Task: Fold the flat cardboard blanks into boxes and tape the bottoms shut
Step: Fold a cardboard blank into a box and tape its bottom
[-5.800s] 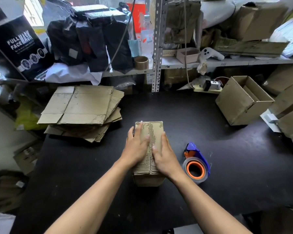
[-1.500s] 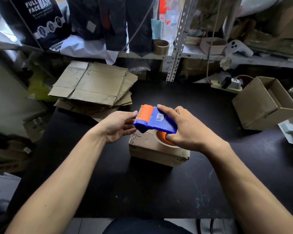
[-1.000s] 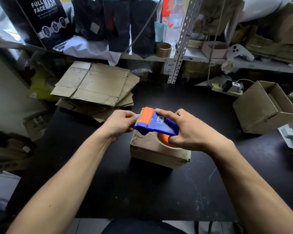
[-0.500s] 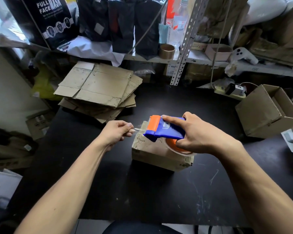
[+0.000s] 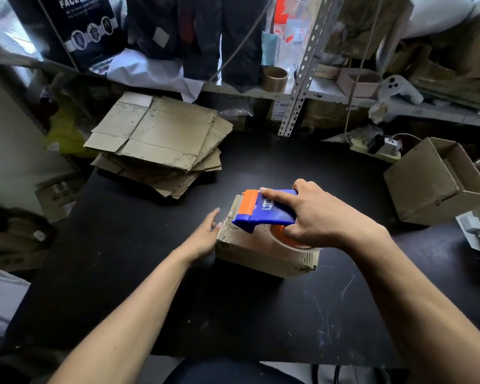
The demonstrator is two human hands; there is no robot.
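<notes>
The folded cardboard box (image 5: 263, 250) sat bottom-up on the black table (image 5: 233, 314). The right hand (image 5: 313, 217) gripped the blue-and-orange tape dispenser (image 5: 263, 212) over the box's top, forefinger laid along it. The left hand (image 5: 204, 235), fingers straight, touched the box's left side. Flat blanks (image 5: 158, 137) lay stacked at the far left.

The tape dispenser (image 5: 263, 210) was blue and orange, the box (image 5: 263, 253) plain brown, the table (image 5: 150, 273) black.
</notes>
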